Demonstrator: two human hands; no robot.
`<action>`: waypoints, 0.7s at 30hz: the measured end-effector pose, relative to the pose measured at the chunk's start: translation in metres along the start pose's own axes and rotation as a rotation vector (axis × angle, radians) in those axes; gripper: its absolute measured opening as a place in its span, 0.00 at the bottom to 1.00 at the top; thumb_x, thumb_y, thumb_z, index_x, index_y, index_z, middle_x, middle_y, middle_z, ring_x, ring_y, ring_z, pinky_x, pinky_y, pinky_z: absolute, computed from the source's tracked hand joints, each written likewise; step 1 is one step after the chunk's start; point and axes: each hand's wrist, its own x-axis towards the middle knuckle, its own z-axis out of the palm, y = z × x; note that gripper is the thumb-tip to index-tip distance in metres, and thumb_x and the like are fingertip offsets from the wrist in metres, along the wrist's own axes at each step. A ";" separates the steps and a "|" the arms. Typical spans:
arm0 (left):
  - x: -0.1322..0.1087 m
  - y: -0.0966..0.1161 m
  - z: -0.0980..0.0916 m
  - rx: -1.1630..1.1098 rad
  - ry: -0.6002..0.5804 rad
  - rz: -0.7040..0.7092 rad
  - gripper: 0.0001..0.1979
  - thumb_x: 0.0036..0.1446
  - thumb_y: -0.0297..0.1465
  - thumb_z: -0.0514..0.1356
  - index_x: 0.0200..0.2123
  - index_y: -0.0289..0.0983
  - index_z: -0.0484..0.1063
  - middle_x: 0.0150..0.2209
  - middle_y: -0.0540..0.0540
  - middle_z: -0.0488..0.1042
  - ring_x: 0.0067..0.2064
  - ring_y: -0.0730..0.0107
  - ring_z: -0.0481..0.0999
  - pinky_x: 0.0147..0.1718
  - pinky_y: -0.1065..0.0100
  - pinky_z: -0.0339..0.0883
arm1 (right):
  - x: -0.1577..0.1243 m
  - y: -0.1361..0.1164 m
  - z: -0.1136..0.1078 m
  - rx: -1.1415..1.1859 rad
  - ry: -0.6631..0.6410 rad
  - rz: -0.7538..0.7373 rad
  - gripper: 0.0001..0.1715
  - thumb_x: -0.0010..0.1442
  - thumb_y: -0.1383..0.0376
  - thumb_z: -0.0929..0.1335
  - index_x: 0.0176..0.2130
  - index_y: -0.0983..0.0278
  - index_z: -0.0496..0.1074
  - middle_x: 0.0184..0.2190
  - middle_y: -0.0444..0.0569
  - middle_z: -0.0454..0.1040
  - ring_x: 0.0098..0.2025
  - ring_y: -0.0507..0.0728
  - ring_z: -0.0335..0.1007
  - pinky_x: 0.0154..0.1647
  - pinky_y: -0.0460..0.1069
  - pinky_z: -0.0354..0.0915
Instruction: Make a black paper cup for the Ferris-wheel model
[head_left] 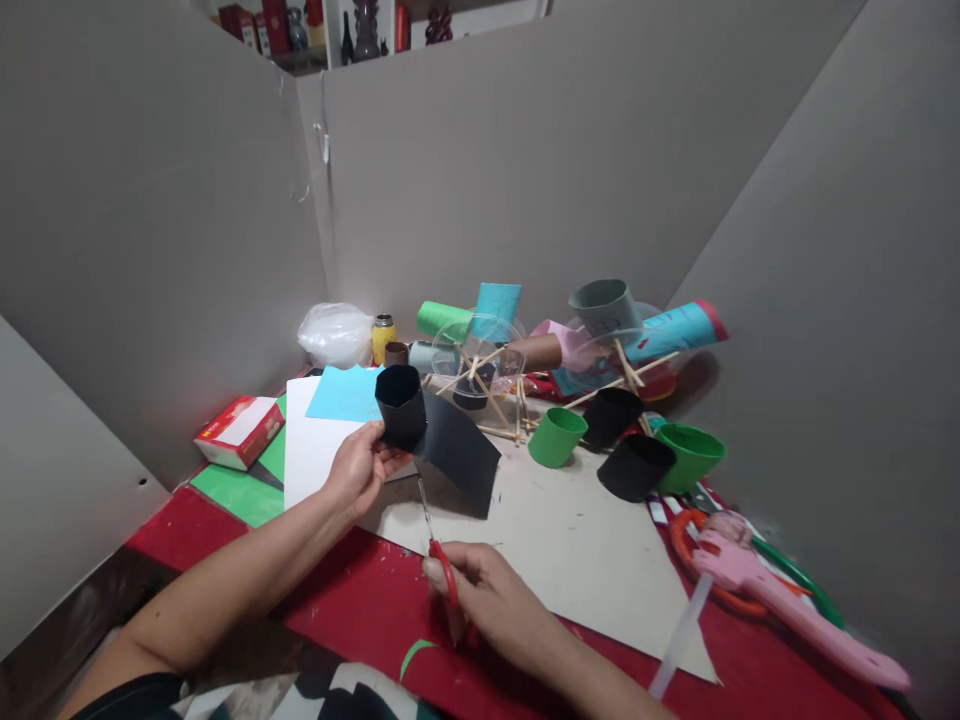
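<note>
My left hand (364, 465) is closed on a black paper tube (402, 408), held upright by its lower edge. A curved sheet of black paper (461, 455) extends to the right from the tube; I cannot tell whether the two are joined. Red-handled scissors (444, 570) are gripped in my right hand (487, 595), their blades pointing up at the lower edge of the black sheet. Right of the sheet stand green paper tubes (557, 438) and black paper tubes (636, 467).
White paper (300, 440) and a blue sheet (341, 392) lie at left, beside a red box (240, 430). Stick frames (480, 375), a plastic bag (335, 335) and a yellow jar (383, 340) stand behind. A pink glue gun (795, 605) lies at right. Grey panels (487, 180) enclose the table.
</note>
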 end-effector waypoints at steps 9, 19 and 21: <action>-0.029 -0.008 0.012 -0.108 -0.014 -0.006 0.03 0.57 0.25 0.56 0.32 0.35 0.69 0.28 0.47 0.77 0.27 0.74 0.75 0.31 0.71 0.74 | 0.003 0.002 -0.002 0.004 0.091 -0.063 0.30 0.58 0.39 0.65 0.27 0.63 0.67 0.17 0.41 0.64 0.20 0.51 0.61 0.21 0.45 0.54; -0.042 -0.021 0.015 -0.113 -0.083 -0.041 0.03 0.53 0.25 0.60 0.33 0.35 0.72 0.34 0.45 0.80 0.34 0.68 0.80 0.37 0.68 0.76 | 0.006 0.002 -0.007 0.046 0.254 -0.126 0.28 0.56 0.41 0.67 0.23 0.61 0.61 0.15 0.39 0.62 0.19 0.51 0.58 0.22 0.46 0.54; -0.043 -0.024 0.013 -0.107 -0.108 -0.037 0.05 0.52 0.25 0.60 0.34 0.35 0.73 0.36 0.44 0.80 0.35 0.67 0.80 0.37 0.67 0.76 | 0.006 0.003 -0.007 0.048 0.273 -0.134 0.27 0.56 0.42 0.68 0.24 0.61 0.62 0.14 0.39 0.61 0.19 0.51 0.57 0.22 0.46 0.54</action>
